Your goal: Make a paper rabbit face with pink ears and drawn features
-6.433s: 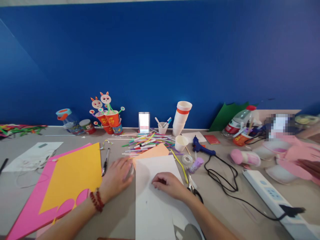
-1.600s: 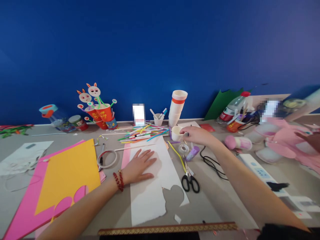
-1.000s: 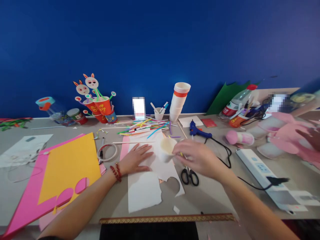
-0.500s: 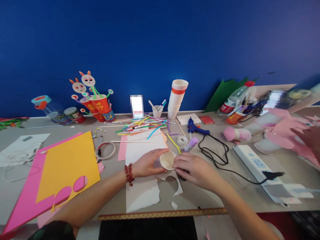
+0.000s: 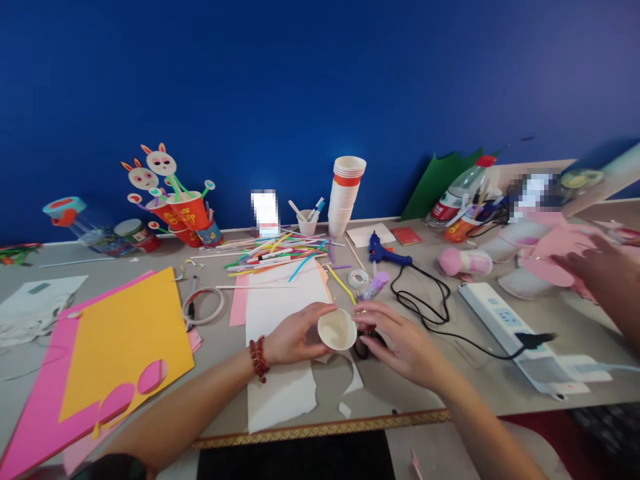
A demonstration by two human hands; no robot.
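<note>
In the lower centre of the frame, the left hand (image 5: 295, 335) curls around the left side of a small white paper cup (image 5: 337, 330). It holds the cup tipped, with the open mouth facing the camera, just above a white paper sheet (image 5: 280, 300) on the grey table (image 5: 500, 377). A red bead bracelet (image 5: 257, 350) circles that wrist. The right hand (image 5: 403, 341) comes in from the lower right with its fingers loosely spread and open, fingertips at the cup's right edge. It partly covers black-handled scissors (image 5: 364, 348).
</note>
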